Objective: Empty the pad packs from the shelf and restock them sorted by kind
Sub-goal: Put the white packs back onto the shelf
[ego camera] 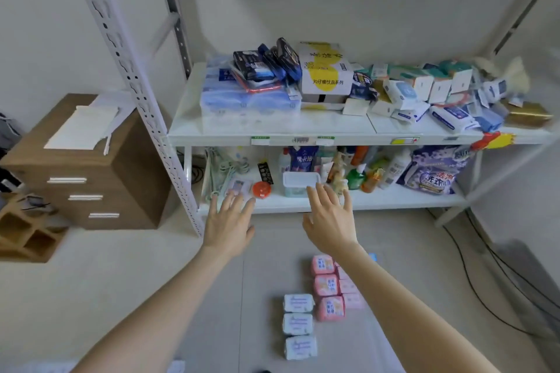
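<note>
Drawers point(85, 182) of brown wood stand at the far left on the floor point(121, 281), with white papers point(81, 127) lying on top. Just right of them rises the white metal shelf point(272, 134).

Its upper board carries blue tissue bundles point(242, 100) with dark packs point(269, 65) heaped on them. A white and yellow carton point(325, 73) sits beside these, and a loose jumble of small boxes point(424, 85) lies further right.

On the lower board, from the left, are:
- a small pale pack point(239, 186), too blurred to name, perhaps a pad pack
- an orange lid point(261, 189)
- a clear tub point(300, 184) with a white cover
- a cluster of bottles point(357, 172)
- a purple bag point(433, 174)

The left hand point(228, 221) is stretched toward the front edge of the lower board. Its fingers are straight and spread, grasping nothing, with the tips near the pale pack. The right hand point(330, 221) is released in the same way, palm down, with its fingertips near the tub.

Below the right hand, three white pad packs point(298, 324) lie on the floor in a column. Touching their right side, pink pad packs point(328, 291) lie in a column too, with more pink ones partly hidden behind the right forearm. Black cables point(472, 275) trail over the floor at the far right.
</note>
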